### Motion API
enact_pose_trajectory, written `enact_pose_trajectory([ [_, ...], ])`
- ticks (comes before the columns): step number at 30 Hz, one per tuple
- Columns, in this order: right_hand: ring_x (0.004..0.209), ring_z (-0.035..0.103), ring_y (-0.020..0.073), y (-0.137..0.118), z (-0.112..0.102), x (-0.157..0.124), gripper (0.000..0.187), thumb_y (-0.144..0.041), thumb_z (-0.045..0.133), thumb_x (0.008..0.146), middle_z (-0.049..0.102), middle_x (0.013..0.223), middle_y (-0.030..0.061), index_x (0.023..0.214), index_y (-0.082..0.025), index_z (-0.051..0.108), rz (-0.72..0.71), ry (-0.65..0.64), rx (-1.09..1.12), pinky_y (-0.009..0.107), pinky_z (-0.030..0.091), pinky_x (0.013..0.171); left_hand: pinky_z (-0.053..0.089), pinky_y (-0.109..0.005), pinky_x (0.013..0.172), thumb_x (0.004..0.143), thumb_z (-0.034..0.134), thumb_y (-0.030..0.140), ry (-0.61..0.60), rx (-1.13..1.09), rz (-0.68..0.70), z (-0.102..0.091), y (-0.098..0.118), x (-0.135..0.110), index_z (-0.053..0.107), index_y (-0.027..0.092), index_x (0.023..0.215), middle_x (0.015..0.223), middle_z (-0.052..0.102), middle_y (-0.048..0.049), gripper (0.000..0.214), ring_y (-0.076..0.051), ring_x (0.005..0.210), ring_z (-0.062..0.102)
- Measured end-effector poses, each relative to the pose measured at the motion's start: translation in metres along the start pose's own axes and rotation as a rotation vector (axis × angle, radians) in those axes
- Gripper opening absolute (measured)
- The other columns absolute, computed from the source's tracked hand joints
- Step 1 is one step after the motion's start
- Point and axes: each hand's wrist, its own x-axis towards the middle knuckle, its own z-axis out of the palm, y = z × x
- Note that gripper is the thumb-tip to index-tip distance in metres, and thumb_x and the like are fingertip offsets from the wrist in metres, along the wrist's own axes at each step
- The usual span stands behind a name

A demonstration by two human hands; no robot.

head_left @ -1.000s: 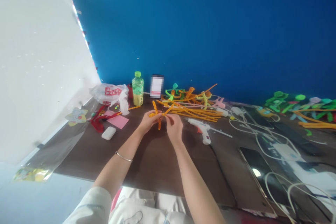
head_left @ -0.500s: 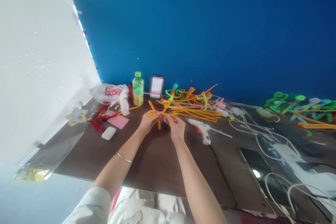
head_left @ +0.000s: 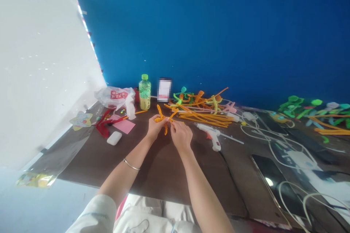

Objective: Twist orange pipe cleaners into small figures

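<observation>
Both my hands meet over the brown table (head_left: 164, 167) around a small figure of twisted orange pipe cleaners (head_left: 163, 118). My left hand (head_left: 154, 127) pinches the figure from the left, with orange arms sticking up and out above its fingers. My right hand (head_left: 181, 135) has its fingers closed on the figure's right side. A pile of loose orange pipe cleaners (head_left: 203, 115) lies just beyond my hands.
A green-capped bottle (head_left: 144, 92), a white plastic bag (head_left: 115, 97), pink paper (head_left: 123, 126) and a white case (head_left: 114, 138) lie at the left. A white glue gun (head_left: 212, 136), white cables (head_left: 276, 145) and a dark tablet (head_left: 273, 182) lie at the right. Green craft figures (head_left: 300, 103) stand far right.
My hands have turned the orange figure a little; its arms point differently. My right hand has closed in nearer the left. The camera view has shifted slightly.
</observation>
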Motion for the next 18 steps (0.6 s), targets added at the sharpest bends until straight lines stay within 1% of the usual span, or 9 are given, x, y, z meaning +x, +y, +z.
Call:
enact_pose_trajectory([
  [2,0.083,0.059,0.0194,0.0,-0.003,0.002,0.021,-0.02,0.043,0.086,0.067,0.087,0.0079,0.079,-0.019,0.063,-0.088,0.028,-0.035,0.033,0.038,0.076,0.048,-0.027,0.063,0.053,0.077,0.029,-0.015,0.001,0.024,0.0,0.001,-0.001,0.058,0.012,0.068,0.063,0.064,-0.0044,0.03,-0.013,0.059,0.061],
  [4,0.089,0.058,0.0202,0.002,-0.004,0.004,0.021,-0.019,0.041,0.087,0.066,0.093,0.0082,0.081,-0.018,0.062,-0.138,0.048,-0.018,0.034,0.037,0.08,0.048,-0.027,0.062,0.054,0.076,0.03,-0.045,0.014,0.032,0.0,0.002,-0.001,0.057,0.012,0.068,0.062,0.063,-0.0039,0.03,-0.012,0.057,0.06],
  [6,0.086,0.058,0.02,0.005,-0.002,0.004,0.023,-0.019,0.038,0.088,0.067,0.09,0.0087,0.082,-0.017,0.06,-0.139,0.03,0.026,0.034,0.037,0.08,0.047,-0.026,0.06,0.055,0.076,0.031,-0.06,0.061,0.038,-0.002,0.003,-0.001,0.058,0.012,0.069,0.062,0.063,-0.0041,0.029,-0.012,0.057,0.06],
  [8,0.077,0.06,0.0196,0.008,0.0,0.004,0.024,-0.022,0.037,0.089,0.067,0.083,0.0087,0.083,-0.017,0.06,-0.085,-0.011,0.089,0.033,0.039,0.076,0.047,-0.025,0.059,0.055,0.076,0.031,-0.06,0.111,0.038,-0.003,0.004,-0.001,0.06,0.012,0.07,0.063,0.063,-0.0043,0.029,-0.012,0.058,0.06],
  [11,0.072,0.061,0.0196,0.008,0.002,0.004,0.022,-0.028,0.041,0.086,0.067,0.078,0.0075,0.082,-0.018,0.06,0.096,-0.034,0.27,0.033,0.043,0.072,0.048,-0.026,0.06,0.054,0.076,0.03,-0.074,0.118,0.028,-0.005,0.006,-0.001,0.061,0.012,0.071,0.065,0.064,-0.0043,0.029,-0.013,0.06,0.06],
  [13,0.071,0.062,0.0195,0.006,0.0,0.006,0.018,-0.033,0.049,0.082,0.068,0.077,0.0064,0.078,-0.018,0.06,0.281,-0.021,0.487,0.032,0.046,0.07,0.049,-0.026,0.062,0.054,0.077,0.029,-0.103,0.091,0.014,-0.005,0.007,0.0,0.06,0.012,0.071,0.066,0.064,-0.0043,0.029,-0.013,0.062,0.061],
  [16,0.064,0.063,0.0175,0.006,-0.005,0.011,0.021,-0.037,0.063,0.07,0.068,0.072,0.0045,0.074,-0.017,0.061,0.61,-0.057,0.955,0.03,0.049,0.064,0.049,-0.027,0.064,0.054,0.077,0.027,-0.165,0.033,-0.036,-0.005,0.01,0.0,0.06,0.012,0.073,0.069,0.065,-0.0049,0.03,-0.014,0.064,0.062],
  [18,0.06,0.063,0.0151,0.007,-0.007,0.014,0.025,-0.037,0.071,0.062,0.069,0.072,0.0041,0.075,-0.017,0.062,0.782,-0.156,1.284,0.029,0.05,0.062,0.049,-0.026,0.065,0.054,0.077,0.026,-0.222,-0.022,-0.095,-0.006,0.012,0.0,0.059,0.012,0.074,0.07,0.065,-0.0045,0.03,-0.013,0.065,0.062],
])
